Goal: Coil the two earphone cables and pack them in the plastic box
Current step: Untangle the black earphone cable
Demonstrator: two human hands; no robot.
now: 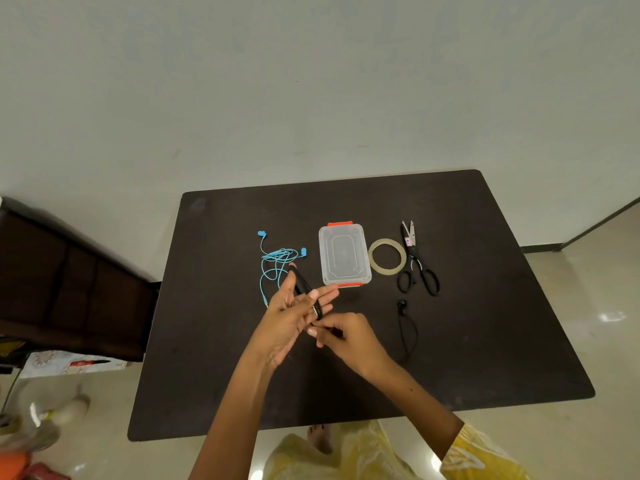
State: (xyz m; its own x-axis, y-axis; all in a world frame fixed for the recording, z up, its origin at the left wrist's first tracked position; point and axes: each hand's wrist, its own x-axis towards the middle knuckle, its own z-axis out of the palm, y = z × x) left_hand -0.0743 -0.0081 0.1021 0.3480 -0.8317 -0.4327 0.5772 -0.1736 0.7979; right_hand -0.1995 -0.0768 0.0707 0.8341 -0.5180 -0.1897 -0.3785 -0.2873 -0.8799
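- Left hand (294,315) is held out over the table with straight, spread fingers, serving as a form; loops of the black earphone cable (306,292) run around it from thumb side to fingertips.
- Right hand (341,336) has its fingertips curled and pinching the cable just below the left palm, feeding the next turn.
- Good winding, to my mind, needs even, gentle tension: each turn laid beside the previous one, loose enough to slide off the fingers as one bundle.
- Free tail of the black cable trails to the right across the table (485,306), ending in a small rounded earbud (401,303); it should be drawn in slowly so the bud does not snag or whip.
- Blue earphone cable (277,265) lies in a loose tangle left of the box, thin and springy-looking, not yet coiled.
- Plastic box (343,254) is clear and rectangular with rounded corners and orange clips at both short ends; whether a lid is on it I cannot tell.
- Tape ring (387,255) is glossy and translucent; the scissors (417,265) beside it have black handles and slightly parted blades.
- Tabletop is dark, matt wood grain, so the black cable shows poorly against it.
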